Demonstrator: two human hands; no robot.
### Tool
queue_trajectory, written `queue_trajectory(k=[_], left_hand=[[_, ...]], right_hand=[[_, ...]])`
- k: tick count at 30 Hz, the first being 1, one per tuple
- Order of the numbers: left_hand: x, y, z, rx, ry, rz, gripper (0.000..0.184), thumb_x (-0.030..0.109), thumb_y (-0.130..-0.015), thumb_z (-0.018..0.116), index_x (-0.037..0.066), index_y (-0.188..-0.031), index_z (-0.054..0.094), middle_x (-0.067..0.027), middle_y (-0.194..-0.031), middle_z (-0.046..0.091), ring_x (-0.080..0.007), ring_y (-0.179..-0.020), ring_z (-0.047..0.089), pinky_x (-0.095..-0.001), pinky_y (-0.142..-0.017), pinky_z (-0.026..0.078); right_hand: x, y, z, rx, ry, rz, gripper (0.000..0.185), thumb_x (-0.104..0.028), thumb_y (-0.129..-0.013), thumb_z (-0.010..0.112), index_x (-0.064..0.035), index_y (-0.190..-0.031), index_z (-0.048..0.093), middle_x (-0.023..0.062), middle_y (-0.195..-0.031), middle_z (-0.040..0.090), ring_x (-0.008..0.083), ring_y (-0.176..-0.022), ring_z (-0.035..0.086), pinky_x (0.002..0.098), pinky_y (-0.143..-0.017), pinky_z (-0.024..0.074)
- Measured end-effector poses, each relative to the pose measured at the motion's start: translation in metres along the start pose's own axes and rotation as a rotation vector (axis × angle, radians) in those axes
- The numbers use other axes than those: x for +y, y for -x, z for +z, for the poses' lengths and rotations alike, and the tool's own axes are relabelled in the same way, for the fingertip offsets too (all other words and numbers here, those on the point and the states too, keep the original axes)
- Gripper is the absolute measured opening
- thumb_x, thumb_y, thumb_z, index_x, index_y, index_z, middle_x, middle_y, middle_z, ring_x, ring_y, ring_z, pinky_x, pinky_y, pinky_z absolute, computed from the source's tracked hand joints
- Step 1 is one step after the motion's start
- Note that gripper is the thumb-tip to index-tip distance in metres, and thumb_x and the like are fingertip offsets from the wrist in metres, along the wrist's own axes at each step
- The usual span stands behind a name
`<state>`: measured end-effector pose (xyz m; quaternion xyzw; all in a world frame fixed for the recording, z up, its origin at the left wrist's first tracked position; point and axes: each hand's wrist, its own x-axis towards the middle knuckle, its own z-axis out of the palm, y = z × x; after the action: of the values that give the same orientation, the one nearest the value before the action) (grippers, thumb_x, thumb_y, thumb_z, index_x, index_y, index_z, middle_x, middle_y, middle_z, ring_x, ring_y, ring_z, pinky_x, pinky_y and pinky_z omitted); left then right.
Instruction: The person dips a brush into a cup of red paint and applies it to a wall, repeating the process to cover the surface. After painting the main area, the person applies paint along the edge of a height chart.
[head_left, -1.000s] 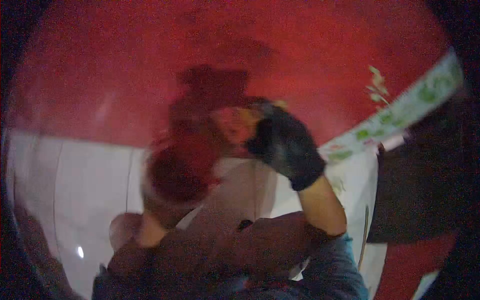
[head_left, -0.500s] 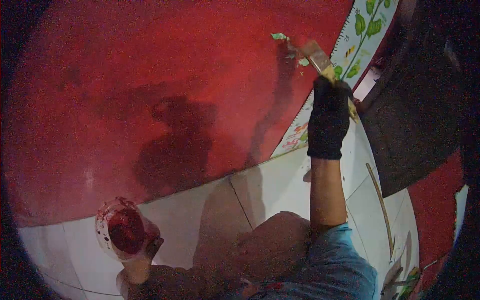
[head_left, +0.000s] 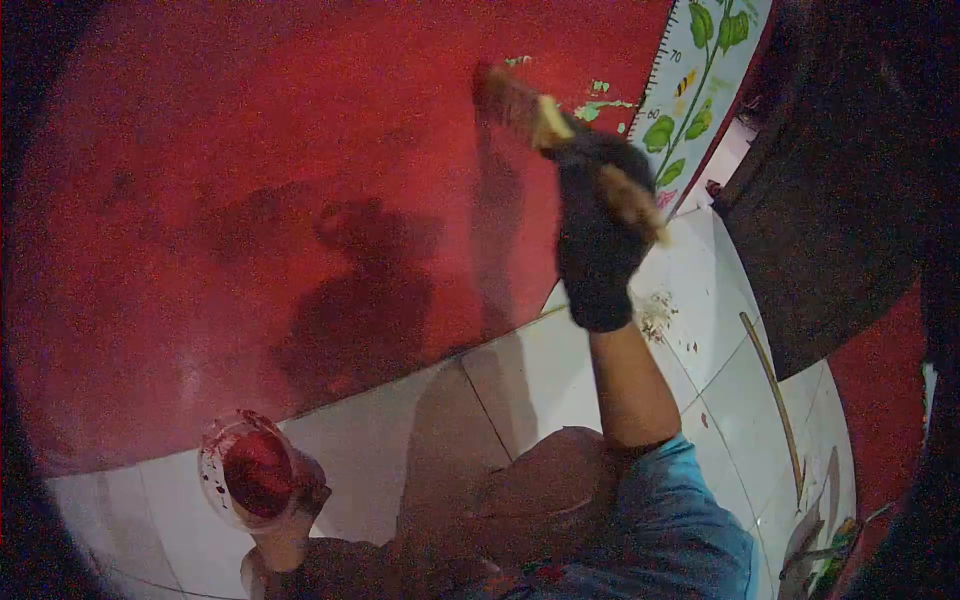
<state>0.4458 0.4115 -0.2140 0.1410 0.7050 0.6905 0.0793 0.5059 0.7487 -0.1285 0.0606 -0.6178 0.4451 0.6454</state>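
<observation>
My right hand, in a black glove, is closed around the handle of a paintbrush. The brush is slightly blurred. Its dark red bristle end points up and left against the red wall; whether it touches cannot be told. Close by, pale green patches show through the red. At lower left, my left hand grips a clear tub of red paint, with red smears and drips on its walls. Its fingers are partly hidden behind the tub.
A height chart with painted leaves and numbers runs up the wall at right, beside a dark panel. White floor tiles hold loose flakes and a thin stick.
My right hand has swung left with the paintbrush, away from the height chart, uncovering flakes on the floor. My left hand and the tub have hardly moved.
</observation>
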Motion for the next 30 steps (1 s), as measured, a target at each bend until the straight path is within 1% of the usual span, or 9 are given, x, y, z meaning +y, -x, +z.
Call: queue_trajectory(k=[1, 7, 9, 12, 15, 18, 23, 25, 30], left_hand=[[0.001, 0.002, 0.000, 0.001, 0.062, 0.025, 0.063, -0.012, -0.051, 0.065, 0.002, -0.108, 0.042, -0.0050, -0.078, 0.053, -0.0151, -0.064, 0.053, -0.0271, -0.053, 0.046], [0.010, 0.005, -0.002, 0.100, 0.692, -0.262, 0.066, -0.013, -0.049, 0.064, 0.004, -0.108, 0.041, -0.0047, -0.077, 0.052, -0.0149, -0.061, 0.050, -0.0258, -0.051, 0.044], [-0.003, 0.006, -0.009, 0.105, 0.750, -0.339, 0.068, -0.013, -0.048, 0.064, 0.004, -0.110, 0.041, -0.0046, -0.078, 0.052, -0.0153, -0.063, 0.050, -0.0259, -0.052, 0.044], [-0.023, 0.006, -0.013, -0.105, 0.480, 0.322, 0.059, 0.006, -0.069, 0.065, 0.005, -0.121, 0.038, -0.0136, -0.114, 0.049, -0.0259, -0.100, 0.049, -0.0389, -0.083, 0.043], [0.003, 0.006, -0.005, 0.172, 0.476, -0.241, 0.075, -0.013, -0.048, 0.064, 0.008, -0.114, 0.037, -0.0033, -0.077, 0.050, -0.0148, -0.066, 0.048, -0.0278, -0.055, 0.043], [-0.007, 0.006, -0.016, -0.093, 0.129, 0.065, 0.067, -0.008, -0.055, 0.064, 0.010, -0.114, 0.038, -0.0034, -0.078, 0.049, -0.0154, -0.067, 0.048, -0.0302, -0.054, 0.042], [-0.013, 0.008, -0.025, -0.023, 0.511, -0.294, 0.047, 0.038, -0.076, 0.052, 0.012, -0.114, 0.041, -0.0030, -0.082, 0.050, -0.0171, -0.066, 0.045, -0.0331, -0.052, 0.038], [-0.022, 0.001, -0.027, -0.136, 0.664, -0.254, 0.050, 0.043, -0.076, 0.050, 0.012, -0.114, 0.041, -0.0033, -0.082, 0.050, -0.0173, -0.065, 0.044, -0.0326, -0.051, 0.037], [-0.030, 0.007, -0.029, -0.180, 0.932, -0.390, 0.055, 0.048, -0.076, 0.048, 0.013, -0.117, 0.041, -0.0030, -0.083, 0.051, -0.0176, -0.064, 0.044, -0.0323, -0.050, 0.036]], right_hand=[[-0.017, -0.008, -0.003, 0.097, 0.960, 0.025, 0.010, -0.013, -0.082, 0.054, -0.0076, -0.088, 0.058, 0.0050, -0.091, 0.058, 0.0178, -0.090, 0.053, 0.0315, -0.082, 0.0393], [0.010, -0.032, -0.011, 0.354, 0.518, -0.260, 0.011, -0.013, -0.082, 0.054, -0.0049, -0.087, 0.059, 0.0075, -0.086, 0.059, 0.0202, -0.082, 0.055, 0.0330, -0.076, 0.0423], [0.016, -0.011, 0.006, -0.007, 0.619, -0.616, 0.014, -0.014, -0.081, 0.055, -0.0053, -0.092, 0.058, 0.0078, -0.086, 0.059, 0.0231, -0.080, 0.056, 0.0339, -0.073, 0.0434], [-0.008, 0.003, 0.020, -0.052, 0.637, -0.322, 0.016, -0.015, -0.082, 0.053, -0.0059, -0.094, 0.058, 0.0085, -0.086, 0.059, 0.0245, -0.081, 0.056, 0.0338, -0.074, 0.0431], [-0.014, -0.031, -0.008, -0.029, 1.481, -0.645, 0.014, -0.014, -0.084, 0.050, -0.0051, -0.092, 0.057, 0.0101, -0.088, 0.057, 0.0236, -0.081, 0.055, 0.0313, -0.075, 0.0422], [-0.005, -0.044, -0.020, 0.283, 0.665, -0.288, 0.010, -0.002, -0.080, 0.053, -0.0040, -0.089, 0.056, 0.0081, -0.086, 0.060, 0.0200, -0.083, 0.056, 0.0276, -0.077, 0.0427], [0.018, -0.014, -0.010, 0.004, 0.820, -0.443, 0.013, -0.006, -0.083, 0.051, -0.0015, -0.094, 0.057, 0.0070, -0.090, 0.060, 0.0173, -0.086, 0.056, 0.0274, -0.080, 0.0415], [-0.001, 0.021, -0.001, -0.063, 0.730, -0.002, 0.016, -0.008, -0.084, 0.050, -0.0030, -0.097, 0.057, 0.0074, -0.093, 0.060, 0.0176, -0.089, 0.055, 0.0282, -0.082, 0.0407], [0.001, -0.026, -0.039, 0.187, 0.903, -0.216, 0.015, -0.011, -0.084, 0.051, -0.0010, -0.092, 0.057, 0.0074, -0.090, 0.060, 0.0192, -0.084, 0.056, 0.0310, -0.080, 0.0416]])
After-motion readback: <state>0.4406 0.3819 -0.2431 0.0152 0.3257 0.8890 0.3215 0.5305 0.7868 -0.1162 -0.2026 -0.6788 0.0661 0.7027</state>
